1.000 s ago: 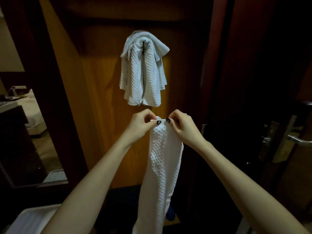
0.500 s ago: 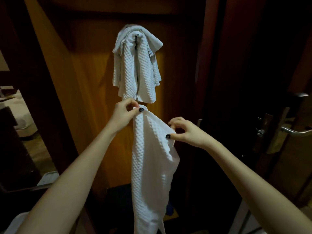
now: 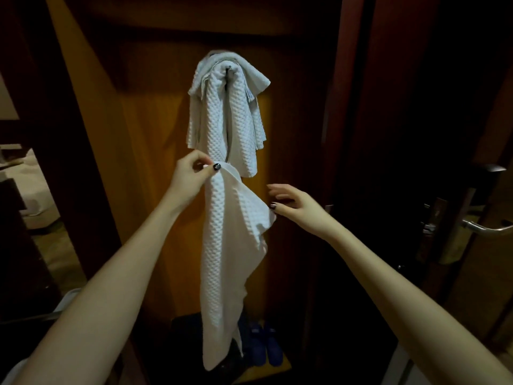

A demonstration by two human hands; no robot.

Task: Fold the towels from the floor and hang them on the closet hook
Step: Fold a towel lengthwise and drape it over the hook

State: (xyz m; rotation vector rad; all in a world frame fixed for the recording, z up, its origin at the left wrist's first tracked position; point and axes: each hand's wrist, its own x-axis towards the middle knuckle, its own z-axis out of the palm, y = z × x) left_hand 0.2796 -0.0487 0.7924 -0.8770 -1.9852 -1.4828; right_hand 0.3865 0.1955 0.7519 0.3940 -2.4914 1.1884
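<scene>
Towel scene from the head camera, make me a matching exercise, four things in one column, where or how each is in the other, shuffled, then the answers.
1. left hand
2. right hand
3. hanging towels
4. blue shoes

A. on the closet floor
B. draped over the hook
C. pinching the long towel's top
D. open beside the towel's side edge

Pairs: 1-C, 2-D, 3-B, 4-A

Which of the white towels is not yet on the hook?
The long towel hanging straight down from the left hand, pinched at its top corner. The other towels are already draped over the hook above it.
</scene>
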